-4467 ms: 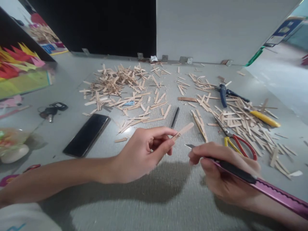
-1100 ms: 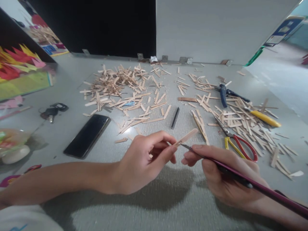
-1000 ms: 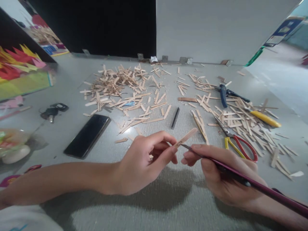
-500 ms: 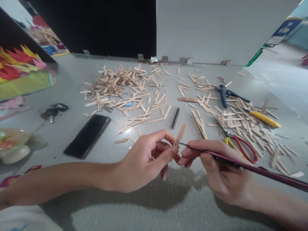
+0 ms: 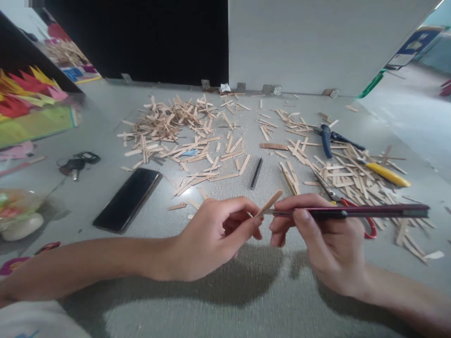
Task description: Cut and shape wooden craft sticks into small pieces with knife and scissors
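My left hand [image 5: 214, 239] pinches a short piece of wooden craft stick [image 5: 270, 203] between thumb and fingertips, its rounded end pointing up and right. In my right hand [image 5: 324, 239] is a dark red craft knife [image 5: 373, 211], its handle lying nearly level and reaching out to the right. The knife's short blade points left at the stick's lower end, close to my left fingertips; whether it touches the wood I cannot tell. Behind my right hand lie scissors [image 5: 369, 229] with red and yellow handles, partly covered. A black pen-like rod [image 5: 257, 173] rests just beyond the hands.
Loose wooden sticks are heaped at the back [image 5: 172, 117] and spread at the right [image 5: 359, 176]. Blue-handled pliers [image 5: 327, 141] and a yellow-handled tool [image 5: 387, 174] lie among them. A phone [image 5: 127, 199] and keys [image 5: 73, 165] are at left. Upright boards [image 5: 317, 42] stand behind.
The knife has turned from slanting down to the right to nearly level, showing its blade side-on. The stick has tilted further over to the right in my left hand.
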Action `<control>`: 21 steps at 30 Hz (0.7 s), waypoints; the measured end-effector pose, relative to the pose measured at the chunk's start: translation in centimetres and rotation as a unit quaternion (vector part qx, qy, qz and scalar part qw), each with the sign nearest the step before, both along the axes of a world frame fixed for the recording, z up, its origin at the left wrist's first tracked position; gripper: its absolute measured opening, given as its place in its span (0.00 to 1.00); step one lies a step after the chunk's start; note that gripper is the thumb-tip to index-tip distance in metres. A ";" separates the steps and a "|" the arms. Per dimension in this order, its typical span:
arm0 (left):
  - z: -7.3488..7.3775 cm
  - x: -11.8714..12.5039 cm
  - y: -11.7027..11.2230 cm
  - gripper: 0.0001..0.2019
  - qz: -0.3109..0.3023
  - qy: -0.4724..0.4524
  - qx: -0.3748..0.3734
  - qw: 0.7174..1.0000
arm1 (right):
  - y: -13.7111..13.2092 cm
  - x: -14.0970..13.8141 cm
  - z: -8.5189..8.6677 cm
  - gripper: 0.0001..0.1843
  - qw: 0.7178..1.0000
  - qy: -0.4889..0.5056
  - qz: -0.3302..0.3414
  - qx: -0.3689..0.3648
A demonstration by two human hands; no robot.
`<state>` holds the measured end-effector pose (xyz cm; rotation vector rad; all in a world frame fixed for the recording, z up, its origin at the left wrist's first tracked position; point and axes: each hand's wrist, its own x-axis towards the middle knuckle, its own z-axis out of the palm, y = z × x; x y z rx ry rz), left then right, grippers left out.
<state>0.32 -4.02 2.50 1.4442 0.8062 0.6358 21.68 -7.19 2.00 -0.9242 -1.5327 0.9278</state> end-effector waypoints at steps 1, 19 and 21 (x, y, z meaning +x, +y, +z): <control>0.0 0.0 0.0 0.11 -0.001 0.004 0.006 1.000 | 0.1 0.0 0.0 0.11 1.000 0.007 -0.002 -0.012; -1.5 0.5 -0.6 0.11 0.026 -0.064 0.008 0.998 | -0.1 -1.3 -1.8 0.11 0.951 0.253 0.055 -0.169; -1.5 0.5 -0.7 0.12 0.017 -0.085 -0.026 0.996 | -0.2 -1.5 -2.1 0.11 0.948 0.266 0.061 -0.164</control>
